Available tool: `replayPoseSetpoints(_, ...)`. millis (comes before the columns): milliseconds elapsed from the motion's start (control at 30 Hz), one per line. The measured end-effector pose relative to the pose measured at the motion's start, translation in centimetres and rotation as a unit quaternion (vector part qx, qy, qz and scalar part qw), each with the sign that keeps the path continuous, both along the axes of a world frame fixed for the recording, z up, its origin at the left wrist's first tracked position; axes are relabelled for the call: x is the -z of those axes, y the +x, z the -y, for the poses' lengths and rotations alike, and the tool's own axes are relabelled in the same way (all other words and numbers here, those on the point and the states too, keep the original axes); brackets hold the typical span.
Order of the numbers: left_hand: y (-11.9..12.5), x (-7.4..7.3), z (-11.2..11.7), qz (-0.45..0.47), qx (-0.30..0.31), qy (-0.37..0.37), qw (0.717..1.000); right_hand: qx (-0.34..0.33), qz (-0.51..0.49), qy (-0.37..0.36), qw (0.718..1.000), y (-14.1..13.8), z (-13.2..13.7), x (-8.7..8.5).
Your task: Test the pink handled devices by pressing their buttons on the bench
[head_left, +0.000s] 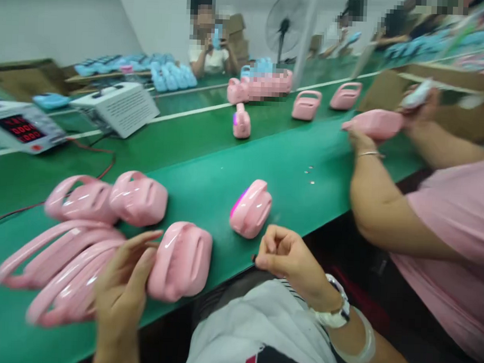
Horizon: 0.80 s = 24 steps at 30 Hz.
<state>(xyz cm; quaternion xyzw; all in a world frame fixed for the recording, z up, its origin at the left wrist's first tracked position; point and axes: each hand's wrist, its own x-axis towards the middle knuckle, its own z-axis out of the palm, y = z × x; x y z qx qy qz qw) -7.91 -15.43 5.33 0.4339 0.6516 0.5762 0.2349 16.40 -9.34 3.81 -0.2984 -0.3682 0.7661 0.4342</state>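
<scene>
My left hand has its fingers apart at the left side of a glossy pink plastic unit with a carry handle. Its fingertips come close to that unit; whether they touch is unclear. Near the bench edge, my right hand is closed in a pinch, with a small dark piece at its fingertips, too small to name. Just beyond it stands another pink handled unit, a purple glow along its left face. More pink units are grouped at the left, partly hidden behind my left hand.
To my right, a co-worker's hands hold a pink unit and a pale object by a cardboard box. A power supply with red digits and a white box stand at left. Small bits lie on the green mat.
</scene>
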Motion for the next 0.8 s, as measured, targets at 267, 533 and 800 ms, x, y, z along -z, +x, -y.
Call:
replayPoseSetpoints(267,-0.4,2.9,-2.2,0.205,0.185,-0.089,0.957,-0.076,-0.019,-0.124,0.989,-7.2,0.8,1.8)
replayPoseSetpoints(533,-0.4,2.8,-2.4,0.243,0.217,-0.109,0.939,-0.121,0.026,-0.114,0.986,-7.1,0.2,1.5)
replayPoseSetpoints(800,-0.4,3.6,-0.4,0.174,0.233,-0.149,0.945,-0.085,0.104,0.019,0.991,-7.6,1.2,3.8)
